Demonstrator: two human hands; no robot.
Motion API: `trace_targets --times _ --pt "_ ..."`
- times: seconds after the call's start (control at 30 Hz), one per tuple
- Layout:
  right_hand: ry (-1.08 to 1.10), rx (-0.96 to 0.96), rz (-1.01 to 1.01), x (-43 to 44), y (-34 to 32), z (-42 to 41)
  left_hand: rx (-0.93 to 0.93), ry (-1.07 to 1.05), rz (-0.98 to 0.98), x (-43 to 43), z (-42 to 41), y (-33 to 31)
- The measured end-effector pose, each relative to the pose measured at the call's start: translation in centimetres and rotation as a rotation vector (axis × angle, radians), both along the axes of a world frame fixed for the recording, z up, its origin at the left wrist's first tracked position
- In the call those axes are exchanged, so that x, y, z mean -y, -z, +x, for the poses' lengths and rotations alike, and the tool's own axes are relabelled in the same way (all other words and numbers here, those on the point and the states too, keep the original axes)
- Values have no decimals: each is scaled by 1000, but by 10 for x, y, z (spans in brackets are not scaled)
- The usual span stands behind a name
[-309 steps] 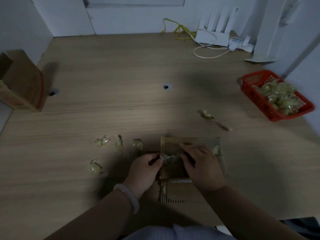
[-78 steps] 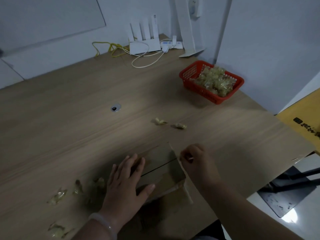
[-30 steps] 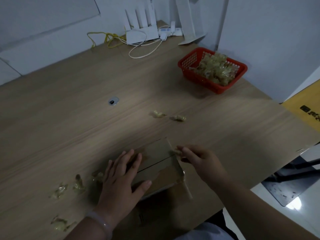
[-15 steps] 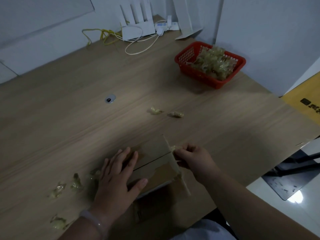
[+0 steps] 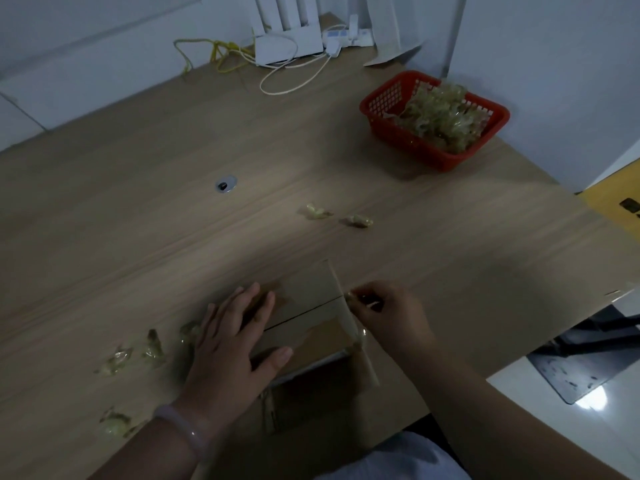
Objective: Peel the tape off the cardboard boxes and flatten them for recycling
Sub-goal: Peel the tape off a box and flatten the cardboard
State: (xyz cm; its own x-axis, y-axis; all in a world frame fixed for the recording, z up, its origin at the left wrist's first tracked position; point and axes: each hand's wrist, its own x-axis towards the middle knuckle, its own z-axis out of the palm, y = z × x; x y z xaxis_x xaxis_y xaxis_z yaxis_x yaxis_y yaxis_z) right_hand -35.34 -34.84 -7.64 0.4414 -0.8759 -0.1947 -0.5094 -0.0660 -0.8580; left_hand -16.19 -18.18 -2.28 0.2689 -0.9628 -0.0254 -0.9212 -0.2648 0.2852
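1. A light-wood desk [image 5: 138,220] holds a red plastic mesh basket [image 5: 381,105], far right.
2. The brown cardboard box [image 5: 308,303] lies at its near edge.
3. The left hand [image 5: 228,341] presses it, fingers flat.
4. The right hand [image 5: 391,317] pinches clear tape [image 5: 350,296] at the box's right edge.

Light wood bench [image 5: 138,202], pretty dim shot. A cardboard box [image 5: 311,306] sits at the near edge. There's a bunch of crumpled tape scraps [image 5: 152,351] just left of it, plus two more scraps [image 5: 356,221] out toward the middle. A red basket [image 5: 388,109] stuffed with tape wads sits far right. A white router [image 5: 291,43], a yellow cable [image 5: 214,53] and a white cable [image 5: 294,81] are along the back. There's a cable hole [image 5: 225,184] mid-bench.
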Motion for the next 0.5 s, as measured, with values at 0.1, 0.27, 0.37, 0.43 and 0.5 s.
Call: trace_targets --times 0.1,0.27,0.37,0.43,0.5 --pt "81 201 346 -1 -1 -1 7 -3 6 1 0 -1" --pt "87 259 527 10 -7 -1 -13 -11 1 1 -2 -2" --pt "107 199 449 24 -11 2 -35 -12 -7 0 -2 0" --pt "84 136 373 32 -13 4 -34 -16 -3 -1 -1 0" --pt "113 56 260 44 -12 3 -43 -23 -2 -3 -1 0"
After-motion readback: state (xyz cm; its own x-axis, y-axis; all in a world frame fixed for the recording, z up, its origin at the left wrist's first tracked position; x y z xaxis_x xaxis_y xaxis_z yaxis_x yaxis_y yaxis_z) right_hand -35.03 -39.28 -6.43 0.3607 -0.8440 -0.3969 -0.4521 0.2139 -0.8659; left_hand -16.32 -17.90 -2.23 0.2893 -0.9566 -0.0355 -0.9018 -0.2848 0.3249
